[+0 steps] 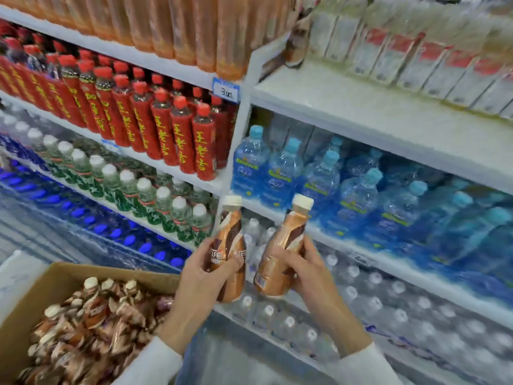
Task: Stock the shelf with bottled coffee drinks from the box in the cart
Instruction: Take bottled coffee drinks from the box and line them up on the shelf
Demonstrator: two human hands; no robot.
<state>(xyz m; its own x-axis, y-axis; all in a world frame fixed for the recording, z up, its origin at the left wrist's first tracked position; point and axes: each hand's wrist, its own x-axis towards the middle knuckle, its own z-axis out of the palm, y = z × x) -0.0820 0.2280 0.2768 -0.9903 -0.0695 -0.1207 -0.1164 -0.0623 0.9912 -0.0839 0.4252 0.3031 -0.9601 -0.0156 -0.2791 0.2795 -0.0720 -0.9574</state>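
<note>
My left hand [204, 269] grips a brown coffee bottle [230, 234] with a cream cap, held upright in front of the shelves. My right hand [301, 269] grips a second coffee bottle [280, 254], tilted slightly right. Both bottles hang side by side in the air, a small gap between them. A cardboard box [50, 284] at the lower left holds several more coffee bottles [91, 323]. Up and to the right, a white shelf [347, 107] has a bare front part.
Red-labelled bottles [177, 134] fill the left middle shelf, green-labelled ones [144, 198] the shelf below. Blue water bottles [347, 190] stand right of the upright post [244, 112]. Clear water bottles [388, 301] line the lowest shelf under my hands. Clear bottles [416, 59] stand at the back of the bare-fronted shelf.
</note>
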